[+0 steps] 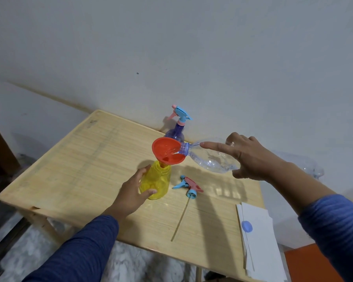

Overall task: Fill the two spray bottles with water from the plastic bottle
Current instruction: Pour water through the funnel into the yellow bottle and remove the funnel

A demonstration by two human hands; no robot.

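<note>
A yellow spray bottle (158, 180) stands open on the wooden table (80, 169), with a red funnel (167, 152) in its neck. My left hand (134, 190) grips the yellow bottle's body. My right hand (247, 157) holds a clear plastic bottle (208, 158) tipped on its side, its mouth in the funnel and water running out; the index finger lies straight along it. A purple spray bottle (174, 135) with its blue and pink trigger head on stands behind the funnel. A loose spray head (189, 186) with a long tube lies on the table, right of the yellow bottle.
A stack of white paper (261, 241) with a blue bottle cap (247, 226) on it sits at the table's near right corner. The wall runs close behind the table. Clear plastic (314, 169) shows past my right forearm.
</note>
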